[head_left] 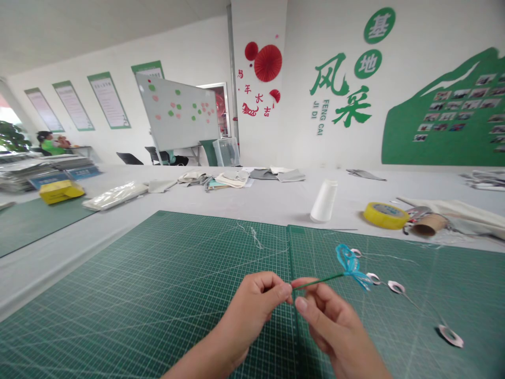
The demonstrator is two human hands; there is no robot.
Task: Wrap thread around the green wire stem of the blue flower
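Left hand (256, 301) pinches a green stem (332, 278) as right hand (331, 316), thumb parted, supports it, seemingly keeping blue loops (349, 267) clear toward two o'clock.

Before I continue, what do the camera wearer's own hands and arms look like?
The left hand and right hand are bare: no gloves, and no rings that I can see. The left forearm and right forearm show no sleeve, watch or bracelet within the frame.
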